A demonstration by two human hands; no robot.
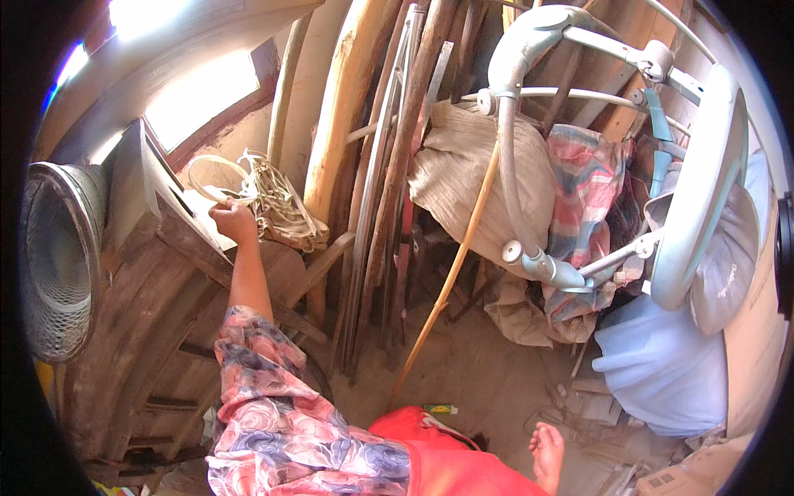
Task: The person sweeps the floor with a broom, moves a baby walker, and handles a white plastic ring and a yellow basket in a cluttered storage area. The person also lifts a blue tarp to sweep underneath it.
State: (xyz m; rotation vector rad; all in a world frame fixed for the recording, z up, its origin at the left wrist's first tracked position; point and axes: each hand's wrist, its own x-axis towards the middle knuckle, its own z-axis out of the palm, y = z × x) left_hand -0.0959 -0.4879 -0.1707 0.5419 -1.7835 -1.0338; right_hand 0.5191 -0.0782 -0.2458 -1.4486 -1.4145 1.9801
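Observation:
My left hand [233, 219] is closed on the end of a looped cream-coloured strap [217, 162], above the corner of an old wooden cabinet [192, 245]. Just right of the strap, a tan cloth bag [291, 226] lies with a tangle of pale cords [268, 180] on top. My right hand [548, 451] hangs low at the bottom right with its fingers slightly curled, and nothing shows in it. A thin bamboo stick [456, 279] leans upright ahead of me.
Wooden poles [347, 105] and metal tubes [378, 180] lean on the wall. A wire-mesh basket [62, 260] stands at far left. At right are a pale blue-grey tubular frame [515, 136], a large woven sack [490, 180], blue cloth [670, 366] and a cardboard box [670, 483].

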